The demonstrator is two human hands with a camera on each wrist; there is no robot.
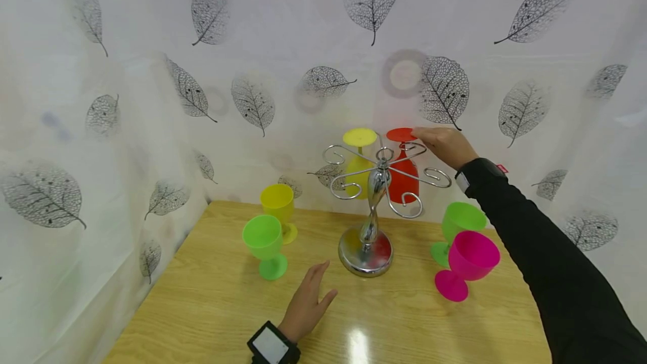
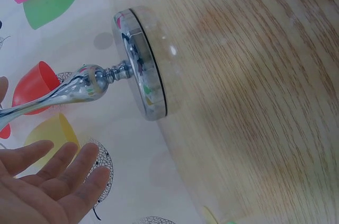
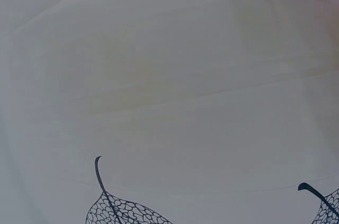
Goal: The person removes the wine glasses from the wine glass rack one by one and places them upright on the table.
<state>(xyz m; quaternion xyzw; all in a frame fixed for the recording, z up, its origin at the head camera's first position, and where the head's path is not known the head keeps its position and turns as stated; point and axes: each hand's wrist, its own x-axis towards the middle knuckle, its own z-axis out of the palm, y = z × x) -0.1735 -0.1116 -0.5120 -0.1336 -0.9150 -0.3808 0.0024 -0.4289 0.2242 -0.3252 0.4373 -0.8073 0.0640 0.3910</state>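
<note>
A chrome stemware rack (image 1: 371, 212) with curled wire arms stands on the table. From its back arms a yellow goblet (image 1: 360, 138) and a red goblet (image 1: 404, 181) hang upside down. My right hand (image 1: 447, 146) reaches in from the right and pinches the edge of the red goblet's upturned foot; its thumb is hidden. Low over the table, in front of the rack's base, my left hand (image 1: 307, 302) holds nothing, its fingers extended and thumb apart. The left wrist view shows its spread fingers (image 2: 69, 166) beside the rack's stem. Only the curtain appears in the right wrist view.
Left of the rack, a yellow goblet (image 1: 278, 201) and a green goblet (image 1: 264, 240) stand upright. On the right are another green goblet (image 1: 461, 221) and a magenta goblet (image 1: 472, 257), close to my right sleeve. A leaf-print curtain (image 1: 283, 16) hangs behind the wooden table (image 1: 202, 296).
</note>
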